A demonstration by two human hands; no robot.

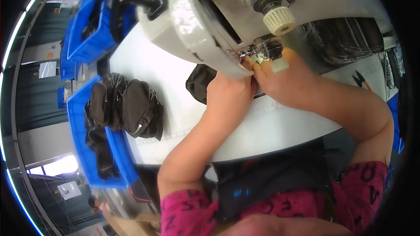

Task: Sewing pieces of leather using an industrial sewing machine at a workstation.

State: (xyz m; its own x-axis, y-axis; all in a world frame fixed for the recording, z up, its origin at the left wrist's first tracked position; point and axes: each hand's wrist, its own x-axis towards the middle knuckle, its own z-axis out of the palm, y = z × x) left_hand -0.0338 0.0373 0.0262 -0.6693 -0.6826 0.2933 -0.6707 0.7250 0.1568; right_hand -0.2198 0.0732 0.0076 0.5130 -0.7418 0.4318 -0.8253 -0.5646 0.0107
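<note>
A white sewing machine (183, 22) fills the upper middle. Under its needle area (245, 57) lies a dark fabric piece (197, 83). My left hand (229, 87) is on that piece, fingers curled beside the presser foot and partly hidden by the machine head. My right hand (286, 76) is just right of the needle, its thumb and fingers bent together toward it; what they grip is hidden.
Dark pouches (140, 107) sit on the white worktop (175, 140) at left, beside blue bins (76, 109). Orange-handled scissors (365, 83) lie right, near a dark bundle (341, 39). Another person (98, 205) appears far off at lower left.
</note>
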